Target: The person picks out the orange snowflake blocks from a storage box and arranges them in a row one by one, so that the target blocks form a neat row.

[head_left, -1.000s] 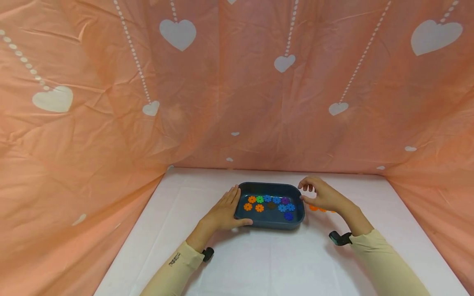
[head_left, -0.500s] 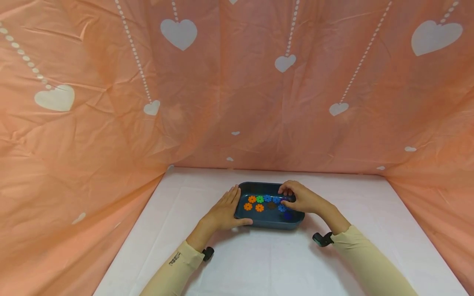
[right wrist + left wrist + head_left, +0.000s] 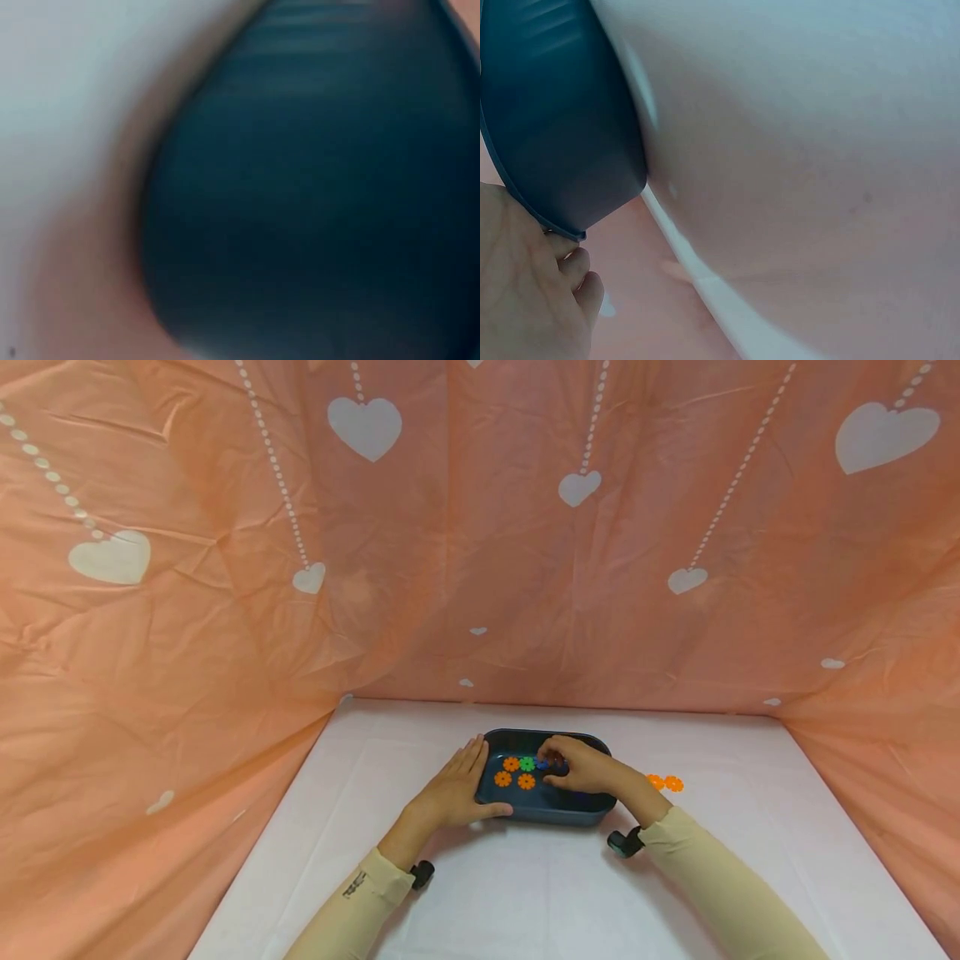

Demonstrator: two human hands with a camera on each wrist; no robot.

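A dark blue rectangular tray (image 3: pixel 558 817) stands on the white table. My left hand (image 3: pixel 453 789) rests along the tray's left end, fingers straight on the rim and thumb at the front side. In the left wrist view its fingers (image 3: pixel 576 266) show at the rim. My right hand (image 3: pixel 581 764) is over the tray's right half, fingers bent and thumb apart from them. Its fingertips are right at a blue flower-shaped plastic disc (image 3: pixel 542 763). Beside that lie a green disc (image 3: pixel 527 764) and several orange discs (image 3: pixel 502 779). The hand hides the other discs.
On the white table (image 3: pixel 525 893), right of the tray, lie orange flower-shaped discs (image 3: pixel 674 784), partly behind the right wrist. A pink curtain (image 3: pixel 525 593) with white hearts hangs behind and at both sides. The right wrist view is blurred and shows the tray's side (image 3: pixel 300 187).
My right hand has moved left from beyond the tray's right rim to over the discs inside it, covering the blue and purple ones. My left hand and the tray stay in place.
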